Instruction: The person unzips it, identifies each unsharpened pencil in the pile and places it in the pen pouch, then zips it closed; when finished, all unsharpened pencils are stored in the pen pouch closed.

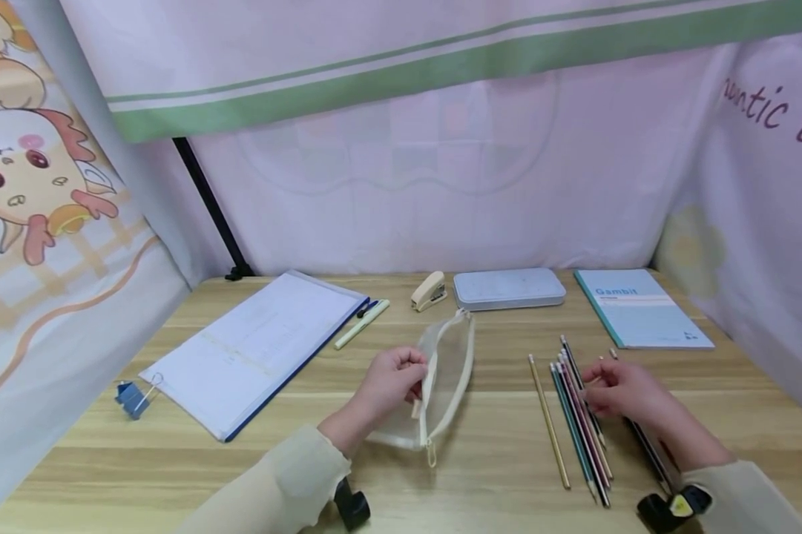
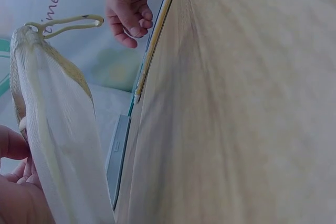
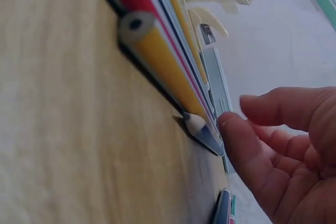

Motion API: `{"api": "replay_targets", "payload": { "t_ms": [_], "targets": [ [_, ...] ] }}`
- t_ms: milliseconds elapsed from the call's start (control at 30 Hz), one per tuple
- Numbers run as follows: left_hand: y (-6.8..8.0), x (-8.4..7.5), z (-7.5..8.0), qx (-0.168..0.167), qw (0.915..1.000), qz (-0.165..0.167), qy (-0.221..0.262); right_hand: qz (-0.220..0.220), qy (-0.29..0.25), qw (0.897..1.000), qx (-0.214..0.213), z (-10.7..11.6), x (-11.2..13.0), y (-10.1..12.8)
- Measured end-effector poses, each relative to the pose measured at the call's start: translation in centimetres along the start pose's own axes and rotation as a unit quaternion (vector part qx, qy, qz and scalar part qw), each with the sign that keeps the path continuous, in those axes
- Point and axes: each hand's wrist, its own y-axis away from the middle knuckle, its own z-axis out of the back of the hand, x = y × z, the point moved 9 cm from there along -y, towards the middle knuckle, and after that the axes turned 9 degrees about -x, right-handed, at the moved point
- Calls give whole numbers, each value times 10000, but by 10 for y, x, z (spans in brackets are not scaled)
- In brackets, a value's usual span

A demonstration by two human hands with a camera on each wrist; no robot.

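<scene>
My left hand (image 1: 389, 384) pinches the near-left edge of a white zip pouch (image 1: 451, 386), whose mouth gapes upward. A zipper pull (image 2: 73, 24) hangs off the pouch's end in the left wrist view. Above a bunch of pencils (image 1: 579, 430) hovers my right hand (image 1: 630, 393), its fingers loosely bent. In the right wrist view its thumb and fingertips (image 3: 231, 121) are apart, with no pencil between them. One gold pencil (image 1: 549, 423) lies alone left of the bunch. More dark pencils (image 1: 649, 449) lie partly hidden beneath my right hand and wrist.
A clipboard with paper (image 1: 260, 348) lies at left, a blue binder clip (image 1: 132, 400) at its corner and a pale green pen (image 1: 362, 325) beside it. Along the back are a cream stapler (image 1: 429, 291), a grey-blue case (image 1: 509, 288) and a Gambit notebook (image 1: 644, 308). Curtains enclose the table.
</scene>
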Motion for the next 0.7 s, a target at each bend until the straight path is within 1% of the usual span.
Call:
{"api": "replay_targets", "payload": {
  "t_ms": [167, 267, 367, 467, 567, 633, 700],
  "targets": [
    [0, 0, 0, 31, 10000, 12, 36, -23, 389, 9992, 79, -2, 0, -1],
    [0, 0, 0, 44, 10000, 7, 41, 147, 879, 9960, 63, -1, 4, -1],
    [0, 0, 0, 60, 10000, -1, 74, 411, 1466, 9883, 62, -1, 10, -2],
    [0, 0, -1, 72, 9999, 1, 145, 733, 2068, 9756, 68, -2, 17, -2],
    [0, 0, -1, 83, 9998, 5, 205, 909, 2431, 9657, 114, -5, 21, -3],
    [0, 1, -2, 79, 9997, 28, 218, 877, 2522, 9636, 144, -6, 21, -4],
    [0, 1, -2, 79, 9997, 41, 227, 745, 2494, 9654, 171, -7, 20, -4]
  ]
}}
